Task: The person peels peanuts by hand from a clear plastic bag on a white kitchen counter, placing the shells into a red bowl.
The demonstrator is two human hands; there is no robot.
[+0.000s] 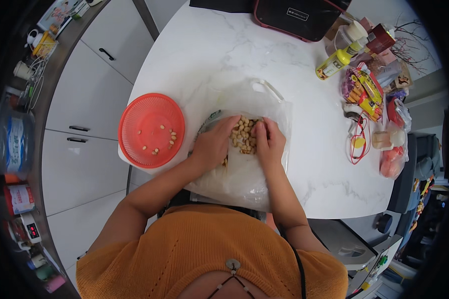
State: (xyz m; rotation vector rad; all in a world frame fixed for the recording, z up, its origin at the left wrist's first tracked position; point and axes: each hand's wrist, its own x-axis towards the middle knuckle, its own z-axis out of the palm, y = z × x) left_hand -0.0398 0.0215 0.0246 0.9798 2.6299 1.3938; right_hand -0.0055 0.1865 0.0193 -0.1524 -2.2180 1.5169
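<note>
A heap of small pale beige nuts (243, 133) lies in the mouth of a clear plastic bag (234, 179) spread at the table's near edge. My left hand (215, 141) rests on the bag at the heap's left side, its fingers pressed together and the tips against the nuts. On the right of the heap, my right hand (270, 144) has thumb and fingers drawn together. Whatever either hand pinches is hidden. Left of the bag stands a red plastic basket (139, 119) with several nuts scattered on its bottom.
The white marble-patterned table (199, 55) has a rounded edge. A black and red case (297, 20) stands at the back. To the right are a yellow bottle (333, 65), snack packets (366, 89) and a red cord (353, 149). White cabinets (85, 169) line the left.
</note>
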